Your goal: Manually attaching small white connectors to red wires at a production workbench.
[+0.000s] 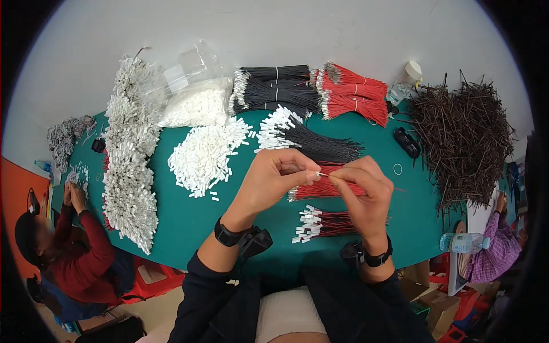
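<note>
Above the table, my left hand pinches a small white plastic sleeve between thumb and forefinger. Close against it, my right hand grips a thin red wire, whose tail sticks out to the right. Wire and sleeve meet at the fingertips; how far one sits inside the other cannot be made out. Beneath my hands lies a row of red wires, partly hidden. Nearer me are wires with white sleeves, and farther off black wires with white ends. Loose white sleeves form a heap at left.
A bag of white sleeves, bundled black wires and bundled red wires line the back. A long white-tipped pile stands left, a dark wire heap right. People sit at both sides; a bottle lies right.
</note>
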`<state>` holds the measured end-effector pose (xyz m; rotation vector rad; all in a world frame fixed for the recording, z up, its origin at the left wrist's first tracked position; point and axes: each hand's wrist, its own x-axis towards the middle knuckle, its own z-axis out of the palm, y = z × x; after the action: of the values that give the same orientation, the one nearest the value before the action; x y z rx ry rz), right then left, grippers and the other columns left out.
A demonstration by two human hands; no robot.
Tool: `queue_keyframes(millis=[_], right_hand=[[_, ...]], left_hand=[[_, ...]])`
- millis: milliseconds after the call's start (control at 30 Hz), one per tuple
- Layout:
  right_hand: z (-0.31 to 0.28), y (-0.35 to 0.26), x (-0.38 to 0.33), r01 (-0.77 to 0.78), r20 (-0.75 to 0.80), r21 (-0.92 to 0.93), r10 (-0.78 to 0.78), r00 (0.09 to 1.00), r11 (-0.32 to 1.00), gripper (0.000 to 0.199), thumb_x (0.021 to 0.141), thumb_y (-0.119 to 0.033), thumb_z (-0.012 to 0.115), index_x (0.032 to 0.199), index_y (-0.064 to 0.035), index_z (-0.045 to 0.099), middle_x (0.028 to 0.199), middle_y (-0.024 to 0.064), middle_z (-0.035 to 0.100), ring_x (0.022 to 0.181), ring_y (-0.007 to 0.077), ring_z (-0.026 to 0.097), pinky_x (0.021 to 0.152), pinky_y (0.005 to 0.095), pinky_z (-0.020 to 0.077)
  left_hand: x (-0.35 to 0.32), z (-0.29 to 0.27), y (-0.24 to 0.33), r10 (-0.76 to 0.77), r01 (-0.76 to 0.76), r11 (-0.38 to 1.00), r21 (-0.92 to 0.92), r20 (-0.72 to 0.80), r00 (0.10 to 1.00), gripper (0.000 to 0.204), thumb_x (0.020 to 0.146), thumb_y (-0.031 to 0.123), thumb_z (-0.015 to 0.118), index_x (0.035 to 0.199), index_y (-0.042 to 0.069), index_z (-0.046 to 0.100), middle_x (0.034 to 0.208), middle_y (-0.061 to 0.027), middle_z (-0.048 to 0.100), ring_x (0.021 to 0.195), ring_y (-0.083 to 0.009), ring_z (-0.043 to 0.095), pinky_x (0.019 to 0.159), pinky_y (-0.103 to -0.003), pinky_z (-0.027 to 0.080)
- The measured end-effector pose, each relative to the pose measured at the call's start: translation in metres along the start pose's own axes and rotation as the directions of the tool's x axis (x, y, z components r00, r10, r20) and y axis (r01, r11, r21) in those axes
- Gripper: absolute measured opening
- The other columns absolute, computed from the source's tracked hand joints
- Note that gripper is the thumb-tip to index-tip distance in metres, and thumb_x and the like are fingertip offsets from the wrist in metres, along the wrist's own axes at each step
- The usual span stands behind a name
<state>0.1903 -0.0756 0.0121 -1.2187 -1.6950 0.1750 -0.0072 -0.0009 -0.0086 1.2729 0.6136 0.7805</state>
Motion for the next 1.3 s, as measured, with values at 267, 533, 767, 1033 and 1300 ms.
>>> queue_keyframes(millis=[267,533,767,1033,1300], right_hand=[[-0.001,-0.001,0.0,0.021,0.0,-0.05,-0.021,1.0,0.999,0.016,0.072,0.001,0.082,0.086,-0.0023,0.074,0.082,0.0079,0.068,0.077,0.0251,0.064,0.069,0.035,0.0484],[0.001,-0.001,0.0,0.011,0.023,-0.013,-0.011,1.0,1.0,0.014,0.073,0.001,0.082,0.084,-0.0024,0.074,0.08,0.0081,0.068,0.076,0.0249,0.064,0.069,0.0348,0.0482],[0.003,-0.001,0.002,-0.065,0.062,0.097,0.059,0.996,0.993,0.01,0.076,0.0,0.08,0.082,-0.0014,0.072,0.079,0.0085,0.068,0.074,0.0236,0.063,0.067,0.0336,0.0483],[0.005,0.005,0.008,-0.118,0.098,0.199,0.1,0.99,0.973,0.008,0.081,0.0,0.077,0.088,0.0003,0.073,0.08,0.0077,0.07,0.075,0.0213,0.065,0.067,0.0317,0.0501],[-0.015,0.028,-0.021,-0.3,0.327,-0.011,0.287,0.9,0.954,0.006,0.083,-0.001,0.073,0.088,0.0006,0.071,0.081,0.0123,0.07,0.073,0.0273,0.068,0.065,0.0355,0.052]], left_hand=[[0.0,0.001,0.0,-0.013,0.013,1.0,-0.008,0.005,1.0,0.014,0.092,0.001,0.072,0.105,-0.004,0.072,0.095,-0.0115,0.076,0.089,-0.0149,0.073,0.082,-0.027,0.058],[0.0,0.002,0.0,-0.008,0.008,1.0,0.025,-0.008,1.0,0.013,0.09,-0.001,0.074,0.103,-0.004,0.074,0.095,-0.0113,0.076,0.088,-0.0142,0.073,0.08,-0.026,0.058],[-0.003,0.006,0.0,0.011,-0.011,0.999,0.033,0.004,1.0,0.013,0.089,-0.001,0.074,0.102,-0.004,0.074,0.094,-0.0098,0.076,0.086,-0.013,0.072,0.078,-0.026,0.057],[-0.002,0.005,0.001,0.034,-0.033,0.999,0.04,-0.015,0.999,0.013,0.091,0.001,0.073,0.103,-0.003,0.074,0.094,-0.0088,0.076,0.087,-0.0124,0.072,0.079,-0.025,0.057],[0.017,-0.048,-0.029,0.248,-0.028,0.703,0.711,-0.208,0.946,0.019,0.085,0.005,0.076,0.103,0.001,0.074,0.095,-0.0113,0.075,0.085,-0.0212,0.071,0.078,-0.033,0.055]])
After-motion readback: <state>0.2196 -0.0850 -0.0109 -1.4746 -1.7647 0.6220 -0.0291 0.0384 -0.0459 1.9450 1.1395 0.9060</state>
